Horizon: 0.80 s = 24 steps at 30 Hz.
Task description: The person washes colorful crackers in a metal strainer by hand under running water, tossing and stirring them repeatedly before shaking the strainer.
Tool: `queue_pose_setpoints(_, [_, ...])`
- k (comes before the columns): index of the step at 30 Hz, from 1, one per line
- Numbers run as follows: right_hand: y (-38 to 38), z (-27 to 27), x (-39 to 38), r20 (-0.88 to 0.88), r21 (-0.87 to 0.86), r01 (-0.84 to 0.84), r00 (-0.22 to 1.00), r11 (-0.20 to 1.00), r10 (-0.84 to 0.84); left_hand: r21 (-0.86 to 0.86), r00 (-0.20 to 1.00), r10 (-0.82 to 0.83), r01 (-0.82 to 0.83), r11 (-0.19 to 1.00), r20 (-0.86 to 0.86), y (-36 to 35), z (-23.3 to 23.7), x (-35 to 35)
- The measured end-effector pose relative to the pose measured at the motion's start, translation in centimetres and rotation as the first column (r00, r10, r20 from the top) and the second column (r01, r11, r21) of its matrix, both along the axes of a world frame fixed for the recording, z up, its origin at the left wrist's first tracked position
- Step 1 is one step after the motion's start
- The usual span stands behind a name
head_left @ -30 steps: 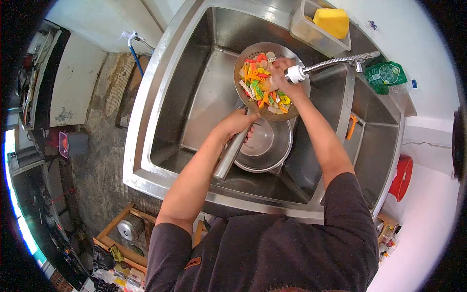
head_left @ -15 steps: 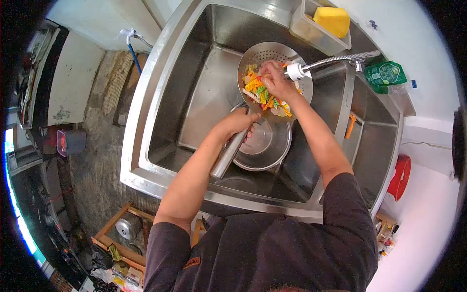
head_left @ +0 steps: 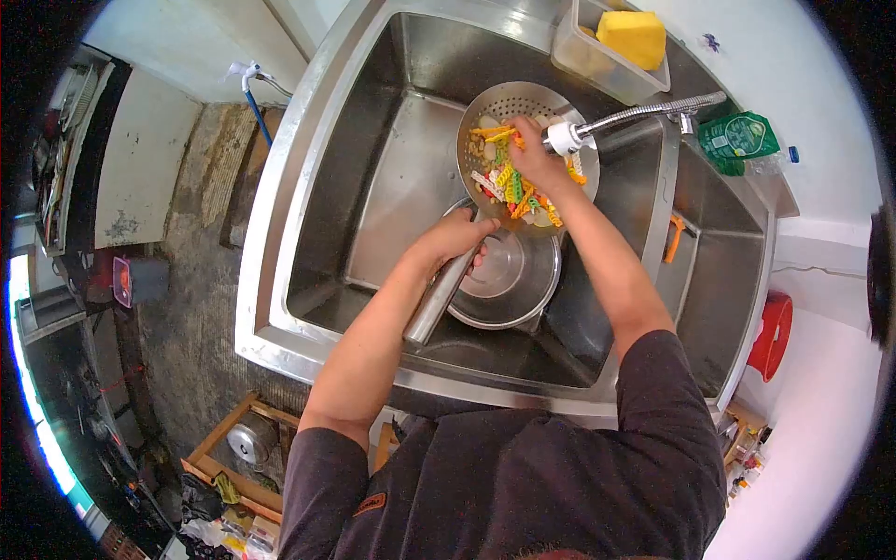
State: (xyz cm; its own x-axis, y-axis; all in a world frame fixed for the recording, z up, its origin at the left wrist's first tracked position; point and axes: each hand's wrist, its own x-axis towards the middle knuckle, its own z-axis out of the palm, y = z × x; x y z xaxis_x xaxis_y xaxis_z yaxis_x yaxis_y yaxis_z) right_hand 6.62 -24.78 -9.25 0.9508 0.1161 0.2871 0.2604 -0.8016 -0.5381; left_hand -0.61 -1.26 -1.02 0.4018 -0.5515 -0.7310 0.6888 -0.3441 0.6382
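My left hand (head_left: 457, 238) is closed around the thick metal handle (head_left: 439, 301) of a large perforated strainer (head_left: 511, 97). In the strainer's bowl lie many coloured ridged food pieces (head_left: 511, 184), yellow, orange, green, white and red, with paler bits among them. My right hand (head_left: 537, 159) reaches into the bowl from the right, its fingers closed at some orange pieces. Just to the right of that hand is the white tap head (head_left: 564, 139). Below the strainer, partly covered by it, a round metal pot (head_left: 509, 303) sits in the sink.
The steel sink (head_left: 392, 187) has a smaller right basin holding an orange-handled tool (head_left: 673, 238). Along the back stand a plastic tub (head_left: 597, 70) with a yellow sponge (head_left: 632, 39) and a green soap pouch (head_left: 742, 138). The flexible tap neck (head_left: 644, 112) crosses above the divider.
My right hand has shifted slightly within the strainer, and its fingers have closed at orange pieces near the far side. The food has been moved about. My left hand stays on the handle.
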Motion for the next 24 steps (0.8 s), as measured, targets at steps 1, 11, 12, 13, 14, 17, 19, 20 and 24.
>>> queue_pose_setpoints(1, [-0.5,0.5,-0.5,-0.008,-0.026,-0.060,0.998,0.998,0.059,-0.002,1.000,0.002,-0.002,1.000,0.009,0.0,-0.3,0.1])
queue_pose_setpoints(11, [2.8,4.5,-3.6,-0.235,-0.270,-0.324,0.935,0.907,0.264,-0.018,0.999,0.012,-0.011,1.000,0.035,0.0,-0.4,-0.1])
queue_pose_setpoints(12, [3.3,4.0,-3.3,-0.274,-0.232,-0.299,0.933,0.926,0.233,-0.016,0.999,0.005,-0.005,1.000,0.037,-0.1,-0.2,-0.2])
queue_pose_setpoints(13, [3.9,3.6,-3.1,-0.214,-0.294,-0.196,0.967,0.935,0.135,0.001,1.000,0.003,-0.003,1.000,0.018,-0.2,0.1,-0.2])
queue_pose_setpoints(14, [4.2,3.3,-2.8,-0.213,-0.293,-0.192,0.968,0.937,0.132,0.017,1.000,0.003,-0.003,1.000,-0.001,-0.2,0.3,-0.2])
queue_pose_setpoints(17, [4.2,3.1,-1.7,-0.140,-0.165,-0.040,0.990,0.986,0.017,0.023,1.000,0.006,-0.005,1.000,-0.011,-0.3,-0.1,0.0])
queue_pose_setpoints(19, [3.6,3.4,-1.4,-0.086,-0.001,0.034,0.996,0.999,-0.034,0.013,1.000,0.018,-0.018,1.000,-0.013,-0.2,-0.4,0.0])
queue_pose_setpoints(20, [3.1,3.6,-1.6,-0.087,-0.004,0.030,0.996,1.000,-0.030,0.002,1.000,0.027,-0.027,1.000,-0.014,-0.1,-0.6,0.1])
queue_pose_setpoints(24, [-0.4,2.2,-2.5,-0.036,-0.205,-0.077,0.997,0.976,0.071,0.005,1.000,0.029,-0.029,1.000,-0.003,0.0,-0.1,0.3])
